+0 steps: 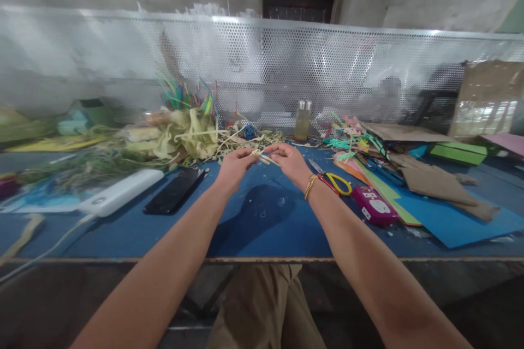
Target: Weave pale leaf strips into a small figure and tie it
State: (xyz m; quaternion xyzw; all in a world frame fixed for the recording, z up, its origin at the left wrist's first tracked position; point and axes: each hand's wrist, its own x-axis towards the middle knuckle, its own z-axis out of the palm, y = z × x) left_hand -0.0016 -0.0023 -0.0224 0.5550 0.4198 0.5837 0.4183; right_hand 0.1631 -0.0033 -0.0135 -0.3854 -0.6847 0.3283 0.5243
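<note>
Left hand (236, 166), fingertips pinching one end of a pale strip (268, 160); right hand (290, 162), gold-braceleted, fingertips pinching the same strip, held between both hands above the blue tabletop (262, 229). Near right: yellow-handled scissors (328, 175), magenta case (374, 205). Near left: black phone (175, 192), white device (123, 191). Beyond: pale fibre heap (196, 139), capped bottle (302, 122), perforated screen (282, 60).

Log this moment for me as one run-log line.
left hand: pinching pale strip material | right hand: holding same material | left side: black phone | right side: yellow-handled scissors | surface: blue table
</note>
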